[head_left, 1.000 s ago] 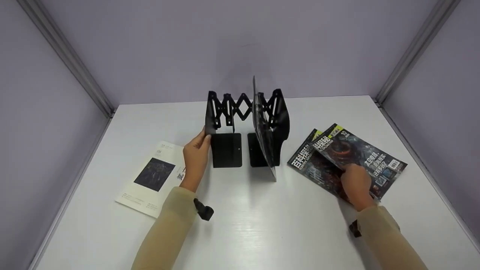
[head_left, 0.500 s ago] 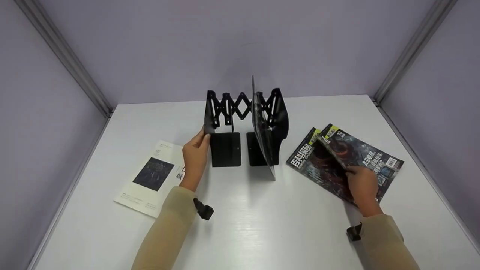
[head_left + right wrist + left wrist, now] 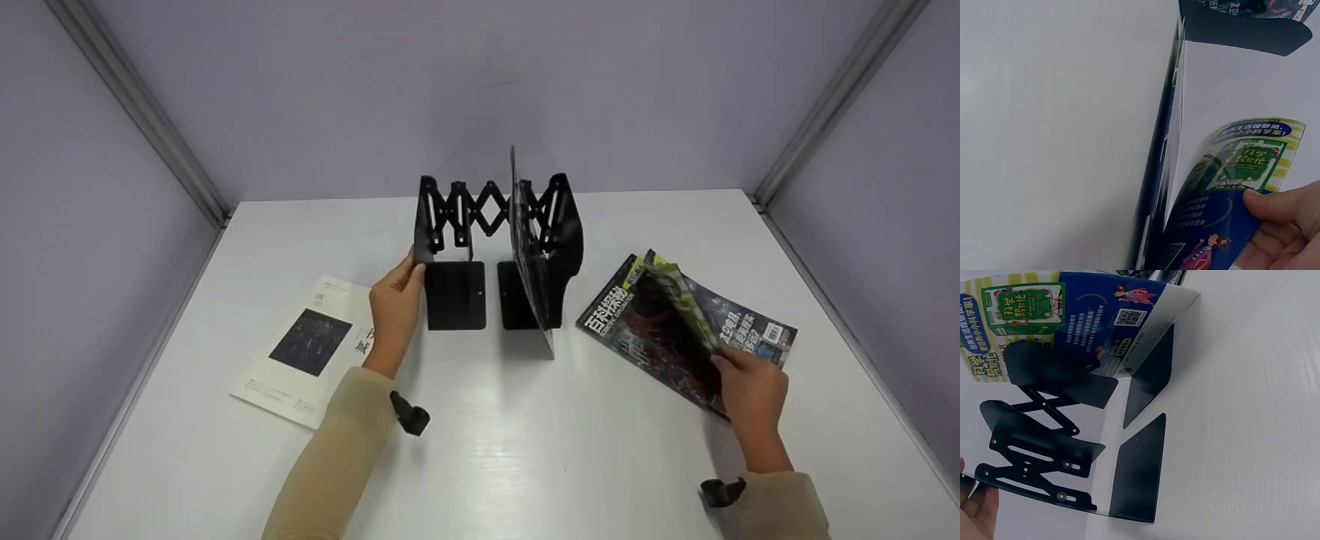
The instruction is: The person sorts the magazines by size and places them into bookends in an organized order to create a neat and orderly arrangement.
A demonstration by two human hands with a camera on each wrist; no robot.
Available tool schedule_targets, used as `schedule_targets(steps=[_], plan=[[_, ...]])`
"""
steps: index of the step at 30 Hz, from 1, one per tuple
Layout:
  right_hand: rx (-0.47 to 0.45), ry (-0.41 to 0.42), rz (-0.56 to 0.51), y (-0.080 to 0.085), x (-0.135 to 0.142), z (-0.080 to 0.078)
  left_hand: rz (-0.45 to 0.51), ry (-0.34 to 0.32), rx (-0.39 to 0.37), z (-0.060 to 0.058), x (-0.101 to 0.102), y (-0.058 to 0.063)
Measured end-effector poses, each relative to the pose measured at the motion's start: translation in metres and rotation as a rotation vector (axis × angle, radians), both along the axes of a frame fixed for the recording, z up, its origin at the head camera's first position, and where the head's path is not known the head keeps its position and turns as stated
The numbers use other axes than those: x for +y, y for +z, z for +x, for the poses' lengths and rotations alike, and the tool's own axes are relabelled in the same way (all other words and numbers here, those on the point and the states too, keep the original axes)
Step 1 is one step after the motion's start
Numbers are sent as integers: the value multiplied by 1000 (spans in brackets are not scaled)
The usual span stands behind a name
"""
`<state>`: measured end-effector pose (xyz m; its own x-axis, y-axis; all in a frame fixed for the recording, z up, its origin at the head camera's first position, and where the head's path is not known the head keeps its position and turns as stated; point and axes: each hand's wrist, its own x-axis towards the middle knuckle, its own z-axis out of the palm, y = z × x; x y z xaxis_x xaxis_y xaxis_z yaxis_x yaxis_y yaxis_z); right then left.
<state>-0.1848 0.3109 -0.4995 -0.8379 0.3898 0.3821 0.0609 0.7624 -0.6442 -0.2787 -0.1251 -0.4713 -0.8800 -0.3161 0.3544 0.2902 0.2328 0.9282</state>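
A black expandable bookend rack (image 3: pixel 456 296) stands mid-table. My left hand (image 3: pixel 395 307) grips its left end plate, thumb on the near side; in the left wrist view only some fingers (image 3: pixel 982 512) show. A magazine (image 3: pixel 531 281) stands upright in the rack's right part, its blue and yellow-striped back cover facing left. To the right, my right hand (image 3: pixel 754 386) pinches the near edge of the top magazine (image 3: pixel 1247 174), which curls up and shows its striped underside. Partly beneath it a second magazine (image 3: pixel 630 337) lies flat, cover up.
A cream book (image 3: pixel 300 360) with a dark picture lies on the left of the white table (image 3: pixel 480 450), partly behind my left forearm. Pale walls (image 3: pixel 480 90) enclose the back and both sides.
My right hand has drawn back and to the right, lifting and curling the top magazine's edge until its underside shows. My left hand keeps its grip on the rack.
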Motion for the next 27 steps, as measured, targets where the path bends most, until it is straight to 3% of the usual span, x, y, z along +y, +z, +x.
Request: schedule_targets(steps=[6, 11, 27], plan=[[15, -22, -23, 0, -6, 11, 1, -14, 4, 1, -1, 1], [7, -65, -105, 1, -11, 20, -6, -7, -4, 1, -1, 1], [104, -135, -217, 6, -15, 35, 14, 9, 0, 0, 1, 0]])
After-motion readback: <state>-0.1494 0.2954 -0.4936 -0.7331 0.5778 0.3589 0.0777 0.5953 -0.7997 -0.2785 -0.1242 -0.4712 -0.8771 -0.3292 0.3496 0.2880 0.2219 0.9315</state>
